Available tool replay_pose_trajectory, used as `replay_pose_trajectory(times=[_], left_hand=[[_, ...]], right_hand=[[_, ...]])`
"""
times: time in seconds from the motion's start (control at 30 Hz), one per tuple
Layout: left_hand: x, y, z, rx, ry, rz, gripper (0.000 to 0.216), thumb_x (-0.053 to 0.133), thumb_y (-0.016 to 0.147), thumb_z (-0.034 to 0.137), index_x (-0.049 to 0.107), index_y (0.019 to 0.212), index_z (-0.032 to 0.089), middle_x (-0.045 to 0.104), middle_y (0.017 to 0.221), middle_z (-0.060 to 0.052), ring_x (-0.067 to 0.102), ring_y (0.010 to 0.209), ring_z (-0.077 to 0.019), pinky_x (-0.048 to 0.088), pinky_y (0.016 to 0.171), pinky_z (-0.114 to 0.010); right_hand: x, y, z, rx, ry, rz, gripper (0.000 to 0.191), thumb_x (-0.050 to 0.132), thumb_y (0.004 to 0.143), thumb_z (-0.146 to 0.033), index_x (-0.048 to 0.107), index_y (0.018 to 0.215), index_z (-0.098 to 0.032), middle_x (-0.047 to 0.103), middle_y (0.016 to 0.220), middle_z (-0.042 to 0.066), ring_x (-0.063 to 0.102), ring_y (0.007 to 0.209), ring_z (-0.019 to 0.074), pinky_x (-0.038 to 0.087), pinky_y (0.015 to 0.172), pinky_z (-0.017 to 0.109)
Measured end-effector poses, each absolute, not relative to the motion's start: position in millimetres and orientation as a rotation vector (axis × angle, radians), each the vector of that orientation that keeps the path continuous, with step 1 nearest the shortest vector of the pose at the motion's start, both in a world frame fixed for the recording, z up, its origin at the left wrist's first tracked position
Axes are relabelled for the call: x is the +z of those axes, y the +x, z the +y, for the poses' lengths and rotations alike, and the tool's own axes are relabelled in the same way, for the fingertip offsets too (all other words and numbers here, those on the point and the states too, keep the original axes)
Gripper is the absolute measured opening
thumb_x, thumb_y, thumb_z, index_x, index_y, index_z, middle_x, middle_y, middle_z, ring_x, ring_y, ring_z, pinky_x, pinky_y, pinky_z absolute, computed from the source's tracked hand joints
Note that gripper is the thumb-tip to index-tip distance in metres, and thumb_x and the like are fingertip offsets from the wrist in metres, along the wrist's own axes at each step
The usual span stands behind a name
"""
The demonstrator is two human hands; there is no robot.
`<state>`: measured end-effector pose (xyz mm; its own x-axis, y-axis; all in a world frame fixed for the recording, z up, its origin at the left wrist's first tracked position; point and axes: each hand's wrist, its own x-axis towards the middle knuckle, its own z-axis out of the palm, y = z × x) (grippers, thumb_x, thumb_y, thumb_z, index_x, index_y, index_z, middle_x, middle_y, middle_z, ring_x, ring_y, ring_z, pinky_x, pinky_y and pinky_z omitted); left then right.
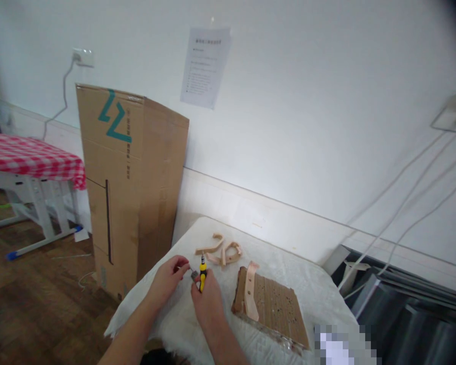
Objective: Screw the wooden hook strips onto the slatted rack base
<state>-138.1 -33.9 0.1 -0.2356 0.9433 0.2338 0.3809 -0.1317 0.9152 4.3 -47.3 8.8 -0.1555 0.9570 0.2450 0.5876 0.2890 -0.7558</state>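
Observation:
My right hand (208, 299) grips a small yellow-and-black screwdriver (202, 274), its metal tip pointing up. A small grey metallic piece (194, 276) shows at the fingertips of the same hand, too small to name. Just left of it, my left hand (172, 275) is closed in a pinch, a thin bit of something at its fingertips. Beyond the hands lie curved wooden pieces (209, 249). To the right, a wooden strip with holes (250, 291) rests across a thick corrugated cardboard block (279, 306), whose top is pocked with small holes.
A white cloth covers the small table (307, 284) under my hands. Left of it stands a tall cardboard box (117, 203); farther left is a table with a red checked cloth (30, 157). Dark panels (410, 304) and white cables (406, 223) are at the right, by the wall.

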Motion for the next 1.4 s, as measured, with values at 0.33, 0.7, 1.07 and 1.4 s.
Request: replay_pose_trajectory(times=[0.33,0.7,1.07,1.4], left_hand=[[62.0,-71.0,-11.9,1.588,1.660,1.290,0.029,0.058,0.080,0.043,0.068,0.091,0.017,0.067,0.077,-0.003,0.058,0.064,-0.0146,0.046,0.059,-0.024],[35.6,5.9,46.5,1.612,1.680,1.110,0.029,0.057,0.079,0.034,0.065,0.098,0.015,0.067,0.087,-0.006,0.059,0.070,-0.0149,0.049,0.066,-0.027],[24.4,-6.1,40.3,1.278,1.931,1.124,0.020,0.061,0.075,0.033,0.072,0.078,0.017,0.069,0.069,-0.004,0.058,0.062,-0.0158,0.046,0.059,-0.026],[25.7,-0.4,36.7,1.151,2.138,1.043,0.018,0.058,0.081,0.028,0.073,0.078,0.019,0.073,0.078,-0.005,0.062,0.067,-0.0158,0.046,0.062,-0.026]], right_hand=[[75.8,84.2,-108.5,0.654,-1.128,-1.591,0.009,0.055,0.080,-0.031,0.057,0.080,-0.022,0.060,0.072,0.001,0.055,0.065,0.0171,0.045,0.061,0.025],[67.4,173.3,-6.0,0.560,-1.152,-1.299,0.027,0.045,0.087,-0.041,0.058,0.094,-0.019,0.055,0.070,-0.001,0.050,0.063,0.0160,0.042,0.060,0.026],[29.0,179.8,2.7,0.455,-1.336,-1.342,0.033,0.046,0.089,-0.043,0.064,0.092,-0.017,0.067,0.072,0.004,0.060,0.064,0.0201,0.041,0.059,0.027],[30.8,179.6,2.7,0.447,-1.348,-1.349,0.029,0.047,0.087,-0.042,0.065,0.086,-0.018,0.067,0.069,0.003,0.059,0.061,0.0193,0.041,0.057,0.026]])
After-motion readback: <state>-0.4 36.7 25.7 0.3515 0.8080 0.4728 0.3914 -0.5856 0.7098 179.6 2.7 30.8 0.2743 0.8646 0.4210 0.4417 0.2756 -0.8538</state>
